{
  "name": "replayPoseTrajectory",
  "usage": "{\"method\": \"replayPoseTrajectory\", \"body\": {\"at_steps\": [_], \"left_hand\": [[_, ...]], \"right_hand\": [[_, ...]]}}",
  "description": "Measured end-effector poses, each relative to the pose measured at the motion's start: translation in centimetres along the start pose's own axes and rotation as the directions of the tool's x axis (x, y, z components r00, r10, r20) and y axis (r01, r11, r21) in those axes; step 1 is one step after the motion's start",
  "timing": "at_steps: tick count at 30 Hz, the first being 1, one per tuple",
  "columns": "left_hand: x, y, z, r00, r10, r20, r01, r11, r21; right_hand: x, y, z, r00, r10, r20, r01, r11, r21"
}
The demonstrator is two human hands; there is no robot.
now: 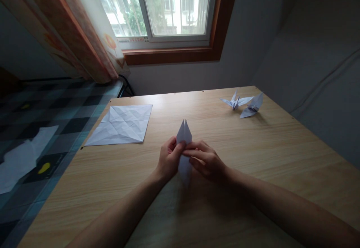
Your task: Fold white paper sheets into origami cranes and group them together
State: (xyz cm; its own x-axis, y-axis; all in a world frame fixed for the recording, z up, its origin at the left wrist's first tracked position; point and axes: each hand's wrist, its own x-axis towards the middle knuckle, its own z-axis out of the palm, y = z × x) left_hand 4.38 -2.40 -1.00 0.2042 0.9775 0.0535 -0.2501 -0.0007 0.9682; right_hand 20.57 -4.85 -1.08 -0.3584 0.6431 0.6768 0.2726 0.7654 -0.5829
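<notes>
Both forearms reach in over the wooden table (253, 154), where a folded white paper (184, 135) is pinched at its middle between the left hand (168, 160) and the right hand (206, 160). Thin, light and easily creased, it is best gripped along its folded edges. Left of this paper lies a creased sheet (120, 124); beyond it to the right stand two paper cranes (243, 103).
</notes>
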Motion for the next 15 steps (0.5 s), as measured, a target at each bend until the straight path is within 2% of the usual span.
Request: {"method": "replayPoseTrajectory", "body": {"at_steps": [6,9,15], "left_hand": [[0.5,-0.5,-0.4,0.997,-0.031,-0.070,0.025,0.996,-0.086],[0.6,-0.5,-0.5,0.996,-0.050,-0.074,0.044,0.996,-0.081],[0.5,-0.3,-0.5,0.995,-0.022,-0.092,0.022,1.000,0.002]], "right_hand": [[-0.4,1.2,0.2,0.986,0.069,-0.150,-0.087,0.990,-0.115],[-0.6,1.7,0.2,0.986,0.070,-0.150,-0.092,0.985,-0.144],[-0.2,1.4,0.1,0.978,0.148,-0.148,-0.150,0.989,-0.001]]}}
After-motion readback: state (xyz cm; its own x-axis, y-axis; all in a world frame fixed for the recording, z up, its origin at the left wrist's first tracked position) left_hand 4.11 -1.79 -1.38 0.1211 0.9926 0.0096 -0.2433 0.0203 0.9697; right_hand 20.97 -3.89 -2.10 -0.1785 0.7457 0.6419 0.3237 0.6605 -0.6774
